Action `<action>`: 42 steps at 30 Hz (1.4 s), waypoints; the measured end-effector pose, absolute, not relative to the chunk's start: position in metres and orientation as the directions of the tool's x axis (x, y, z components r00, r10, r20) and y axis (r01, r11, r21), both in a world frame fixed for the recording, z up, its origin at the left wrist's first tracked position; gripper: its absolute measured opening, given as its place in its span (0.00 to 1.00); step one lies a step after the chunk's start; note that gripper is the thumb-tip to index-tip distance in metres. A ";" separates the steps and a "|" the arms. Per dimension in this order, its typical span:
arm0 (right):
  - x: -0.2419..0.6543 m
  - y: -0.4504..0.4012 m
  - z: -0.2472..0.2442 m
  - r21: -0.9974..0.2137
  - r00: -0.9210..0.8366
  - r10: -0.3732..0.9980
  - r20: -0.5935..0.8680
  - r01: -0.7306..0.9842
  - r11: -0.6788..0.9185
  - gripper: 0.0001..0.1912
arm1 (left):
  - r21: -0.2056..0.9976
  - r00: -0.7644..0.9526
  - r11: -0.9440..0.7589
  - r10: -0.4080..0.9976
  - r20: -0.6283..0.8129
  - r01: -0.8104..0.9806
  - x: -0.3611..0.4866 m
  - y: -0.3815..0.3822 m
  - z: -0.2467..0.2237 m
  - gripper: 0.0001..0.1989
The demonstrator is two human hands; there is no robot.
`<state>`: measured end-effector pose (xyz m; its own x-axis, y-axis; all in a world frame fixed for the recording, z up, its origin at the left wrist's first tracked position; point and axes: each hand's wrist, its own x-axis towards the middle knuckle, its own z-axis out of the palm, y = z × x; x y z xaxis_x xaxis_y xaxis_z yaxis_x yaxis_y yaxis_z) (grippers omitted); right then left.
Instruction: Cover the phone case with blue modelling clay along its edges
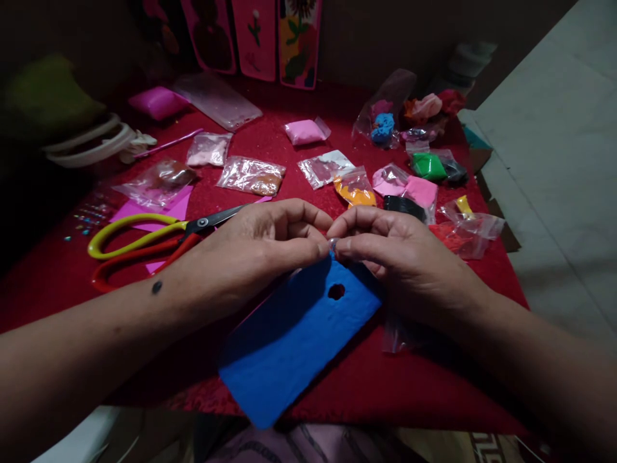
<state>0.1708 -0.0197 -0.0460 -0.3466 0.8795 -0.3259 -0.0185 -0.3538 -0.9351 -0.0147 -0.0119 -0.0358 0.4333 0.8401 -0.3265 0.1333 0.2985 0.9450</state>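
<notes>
A flat blue phone case, coated in what looks like soft clay, slants across the front of the table. Near its upper end is a round hole with dark red showing through. My left hand pinches at the case's far edge, thumb against curled fingers. Meeting it there, my right hand is closed with thumb and forefinger on the same edge. Between the fingertips is a tiny shiny spot, too small to name. Scissors with one yellow and one red handle lie beside my left forearm.
Small plastic bags of coloured clay, such as orange, green and pink, lie over the red tablecloth. A clear phone case lies behind. Decorated panels stand at the back. A white tub is far left.
</notes>
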 end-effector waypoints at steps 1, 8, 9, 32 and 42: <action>0.171 -0.020 -0.046 -0.932 -0.351 0.878 -0.327 -0.032 -0.360 0.03 | 0.946 0.422 0.298 0.847 -0.325 0.131 -0.014 -0.012 -0.035 0.09; 0.170 -0.021 -0.045 -0.926 -0.355 0.873 -0.335 -0.049 -0.375 0.03 | 0.951 0.407 0.285 0.860 -0.308 0.116 -0.012 -0.013 -0.037 0.09; 0.170 -0.021 -0.045 -0.926 -0.355 0.872 -0.336 -0.045 -0.375 0.03 | 0.951 0.401 0.287 0.863 -0.309 0.115 -0.011 -0.014 -0.037 0.08; 0.170 -0.022 -0.045 -0.920 -0.378 0.858 -0.346 -0.044 -0.390 0.06 | 0.948 0.367 0.279 0.874 -0.318 0.155 -0.005 -0.015 -0.036 0.16; 0.171 -0.022 -0.046 -0.928 -0.379 0.866 -0.327 -0.045 -0.370 0.03 | 0.952 0.413 0.267 0.857 -0.306 0.151 -0.012 -0.013 -0.035 0.08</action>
<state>0.1706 -0.0225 -0.0461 -0.3787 0.8658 -0.3270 -0.0452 -0.3702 -0.9279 -0.0117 -0.0132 -0.0351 0.4134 0.8575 -0.3062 0.1505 0.2673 0.9518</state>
